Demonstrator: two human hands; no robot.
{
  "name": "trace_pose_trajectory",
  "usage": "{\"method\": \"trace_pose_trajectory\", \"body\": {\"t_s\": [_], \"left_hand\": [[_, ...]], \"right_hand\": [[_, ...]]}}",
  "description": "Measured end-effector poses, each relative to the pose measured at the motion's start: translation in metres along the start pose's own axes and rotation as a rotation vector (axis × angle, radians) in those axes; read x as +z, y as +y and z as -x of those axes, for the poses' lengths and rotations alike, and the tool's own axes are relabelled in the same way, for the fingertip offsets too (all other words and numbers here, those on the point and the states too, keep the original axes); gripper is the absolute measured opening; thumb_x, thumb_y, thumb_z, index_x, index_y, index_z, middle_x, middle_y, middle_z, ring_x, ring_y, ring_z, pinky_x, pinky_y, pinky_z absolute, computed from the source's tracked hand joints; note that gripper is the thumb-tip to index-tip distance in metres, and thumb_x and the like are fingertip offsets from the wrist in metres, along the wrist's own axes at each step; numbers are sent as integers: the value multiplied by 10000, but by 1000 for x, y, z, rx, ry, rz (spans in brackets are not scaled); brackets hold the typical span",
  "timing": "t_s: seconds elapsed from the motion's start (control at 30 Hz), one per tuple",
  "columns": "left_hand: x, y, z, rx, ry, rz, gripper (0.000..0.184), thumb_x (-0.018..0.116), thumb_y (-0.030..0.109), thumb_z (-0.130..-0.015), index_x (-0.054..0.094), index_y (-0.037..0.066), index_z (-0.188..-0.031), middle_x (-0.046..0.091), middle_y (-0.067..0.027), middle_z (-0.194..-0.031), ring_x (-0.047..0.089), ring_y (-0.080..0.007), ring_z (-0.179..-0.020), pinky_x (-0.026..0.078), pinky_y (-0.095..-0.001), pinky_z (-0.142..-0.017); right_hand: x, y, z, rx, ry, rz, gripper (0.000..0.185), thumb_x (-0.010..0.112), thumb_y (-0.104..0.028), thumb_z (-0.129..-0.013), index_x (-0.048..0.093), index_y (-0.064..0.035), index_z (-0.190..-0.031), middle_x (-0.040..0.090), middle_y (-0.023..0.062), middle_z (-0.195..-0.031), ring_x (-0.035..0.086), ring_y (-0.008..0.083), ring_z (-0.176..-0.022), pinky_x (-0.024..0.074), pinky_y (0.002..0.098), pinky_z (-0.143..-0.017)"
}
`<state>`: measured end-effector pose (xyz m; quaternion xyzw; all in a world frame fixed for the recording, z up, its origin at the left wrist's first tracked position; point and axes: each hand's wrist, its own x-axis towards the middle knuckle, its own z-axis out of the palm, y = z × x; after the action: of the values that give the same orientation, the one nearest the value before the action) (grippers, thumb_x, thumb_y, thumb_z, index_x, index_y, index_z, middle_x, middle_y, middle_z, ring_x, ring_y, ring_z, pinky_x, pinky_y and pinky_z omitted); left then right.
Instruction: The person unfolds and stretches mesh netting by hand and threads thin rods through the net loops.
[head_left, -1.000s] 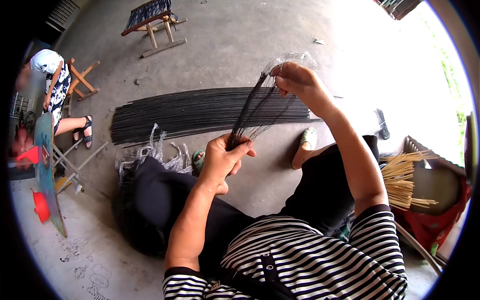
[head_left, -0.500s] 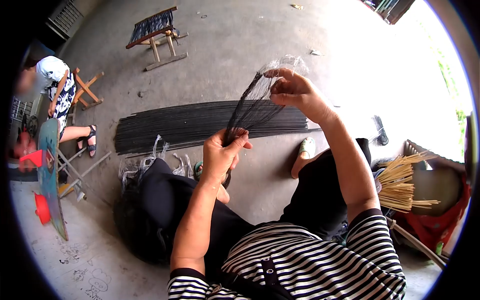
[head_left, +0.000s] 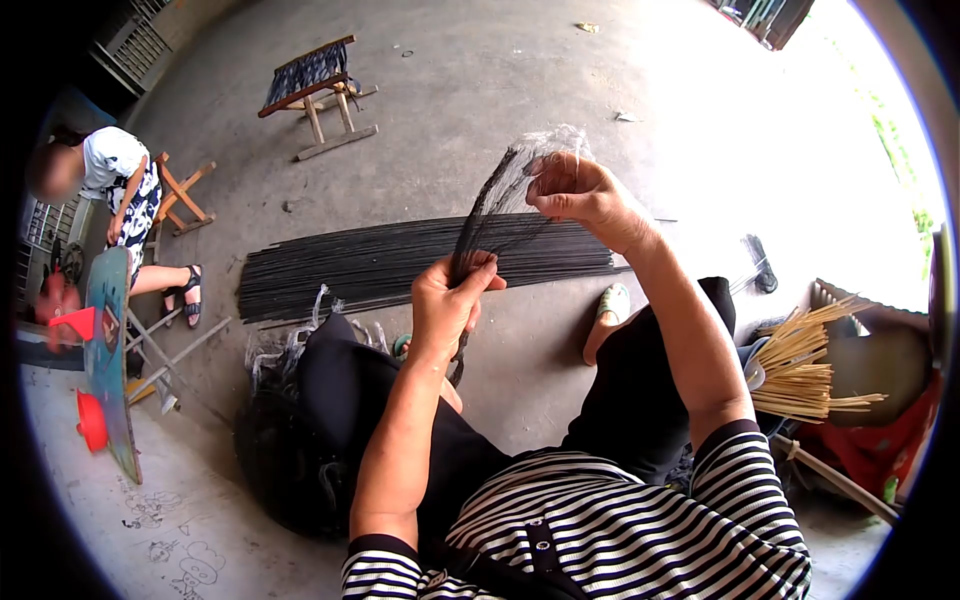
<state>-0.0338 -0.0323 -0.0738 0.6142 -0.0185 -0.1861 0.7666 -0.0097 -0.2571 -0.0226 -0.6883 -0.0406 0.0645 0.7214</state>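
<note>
A bunch of fine dark netting (head_left: 483, 205) is stretched between my hands, its upper end pale and see-through. My left hand (head_left: 447, 300) is closed round the gathered lower part, and a dark tail hangs beneath it. Up and to the right, my right hand (head_left: 585, 197) has its fingers curled at the loose upper part of the netting, with the thumb near the fingertips. Beyond my hands, a long bundle of thin black rods (head_left: 350, 262) lies on the floor.
A person (head_left: 118, 175) sits at the left behind a blue-green board (head_left: 108, 350). A wooden folding stool (head_left: 310, 80) stands on the floor ahead. Straw-coloured sticks (head_left: 795, 365) are at my right. Clear plastic (head_left: 290, 345) lies by my left knee.
My right hand has moved down and slightly left, and its fingers have curled in more. My left hand still grips the netting. The whole view has shifted a little.
</note>
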Motion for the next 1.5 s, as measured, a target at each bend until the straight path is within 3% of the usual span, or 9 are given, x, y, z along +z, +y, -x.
{"method": "trace_pose_trajectory", "body": {"t_s": [0.43,0.83,0.93,1.03,1.13,1.17,1.27,1.37,1.5], "left_hand": [[7,6,0,11,-29,-12,120,663,114,-848,653,16,-917,664,-105,-725,380,-26,-370,249,-175,-344],[3,9,1,-51,-119,27,83,625,90,-847,635,13,-874,674,-103,-801,423,-40,-423,305,-180,-389],[2,4,0,-80,-158,31,79,629,90,-850,633,15,-873,670,-90,-802,438,-42,-452,320,-179,-412],[0,5,1,-76,-153,65,82,642,94,-852,632,16,-875,664,-79,-803,445,-43,-485,329,-176,-434],[-2,3,-3,-18,-81,124,89,655,105,-853,629,21,-868,660,-73,-802,439,-45,-499,321,-178,-439],[-2,4,-2,-6,-70,136,88,656,105,-854,627,22,-866,658,-72,-803,438,-46,-500,316,-180,-436],[-3,4,-2,22,-44,165,87,657,106,-856,622,26,-863,653,-68,-803,437,-48,-502,305,-185,-432],[-5,1,-2,33,-34,175,89,653,109,-861,615,29,-869,647,-64,-805,435,-51,-498,300,-186,-430],[-9,-1,-3,48,-48,217,91,630,120,-878,599,34,-887,641,-62,-822,473,-70,-521,322,-194,-436]], "right_hand": [[-6,10,-10,-187,52,113,289,624,36,-823,556,-67,-1084,607,30,-824,542,95,-706,462,250,-627],[-2,13,-17,-266,65,20,296,659,-65,-848,546,-44,-1121,592,28,-793,516,101,-710,437,249,-649],[-3,12,-17,-233,63,17,335,662,-104,-860,535,-30,-1161,615,56,-863,557,121,-760,476,273,-710],[9,9,-12,-181,151,-70,421,648,-267,-882,519,31,-1149,635,109,-931,616,175,-840,514,308,-780],[12,15,-8,52,-6,-157,522,571,-388,-916,499,38,-1209,619,128,-1029,617,183,-882,508,326,-844],[19,18,-4,117,-14,-61,557,517,-461,-926,536,46,-1156,625,122,-983,614,176,-864,515,321,-807],[34,27,1,159,-165,111,499,550,-467,-908,622,21,-985,634,92,-890,603,154,-814,509,299,-754],[44,32,2,99,-206,216,300,622,-301,-903,634,-2,-924,642,39,-800,566,105,-758,489,266,-712],[51,36,3,82,-94,132,220,624,-190,-877,642,26,-836,589,36,-681,529,99,-649,463,257,-609]]}}
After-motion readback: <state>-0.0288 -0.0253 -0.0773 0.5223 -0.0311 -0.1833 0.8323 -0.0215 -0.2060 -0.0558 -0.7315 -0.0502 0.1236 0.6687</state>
